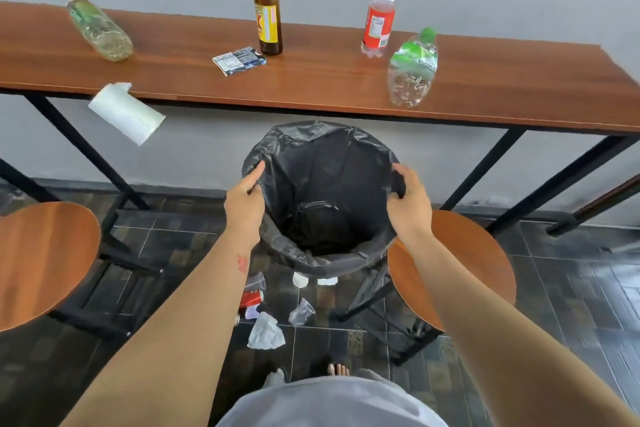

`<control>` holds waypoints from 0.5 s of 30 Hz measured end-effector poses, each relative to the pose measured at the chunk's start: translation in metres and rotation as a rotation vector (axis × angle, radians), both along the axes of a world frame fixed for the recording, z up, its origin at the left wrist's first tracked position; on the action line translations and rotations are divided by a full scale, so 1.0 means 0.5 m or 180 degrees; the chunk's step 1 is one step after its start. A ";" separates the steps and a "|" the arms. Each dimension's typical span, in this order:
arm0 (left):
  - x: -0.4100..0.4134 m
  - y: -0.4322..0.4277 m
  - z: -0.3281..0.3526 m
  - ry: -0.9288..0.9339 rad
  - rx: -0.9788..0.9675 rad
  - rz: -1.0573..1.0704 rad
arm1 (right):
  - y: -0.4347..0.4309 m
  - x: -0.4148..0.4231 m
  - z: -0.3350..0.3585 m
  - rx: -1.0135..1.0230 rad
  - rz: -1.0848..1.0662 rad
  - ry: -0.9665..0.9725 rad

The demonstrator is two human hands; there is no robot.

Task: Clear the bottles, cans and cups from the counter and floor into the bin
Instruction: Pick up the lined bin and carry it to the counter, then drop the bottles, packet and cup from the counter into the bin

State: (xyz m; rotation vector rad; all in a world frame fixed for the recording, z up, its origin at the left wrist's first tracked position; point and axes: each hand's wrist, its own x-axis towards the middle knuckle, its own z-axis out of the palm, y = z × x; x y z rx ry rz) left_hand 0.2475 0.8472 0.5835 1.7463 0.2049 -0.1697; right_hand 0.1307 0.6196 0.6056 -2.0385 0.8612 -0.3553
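A bin lined with a black bag stands on the floor below the wooden counter. My left hand pinches the bag's left rim and my right hand grips its right rim. On the counter lie a clear bottle on its side, an upright brown bottle, a tall clear bottle with a red label and a green-capped crushed bottle. On the floor near the bin are a red can, a clear plastic cup and a white cup.
A paper roll overhangs the counter's front edge and a flat wrapper lies mid-counter. Round wooden stools stand left and right of the bin. Crumpled white paper lies on the dark tiled floor.
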 end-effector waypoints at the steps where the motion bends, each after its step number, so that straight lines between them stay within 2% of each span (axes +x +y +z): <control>1: 0.006 -0.006 -0.001 0.0044 0.0028 -0.0024 | 0.000 0.005 -0.002 -0.0076 -0.0008 0.0007; 8: 0.045 -0.056 -0.005 0.0235 -0.0054 -0.0265 | -0.033 0.051 0.048 -0.1463 -0.0655 -0.0666; 15: 0.087 -0.115 -0.010 0.0335 -0.0064 -0.0238 | -0.097 0.171 0.093 -0.1923 -0.0435 -0.0355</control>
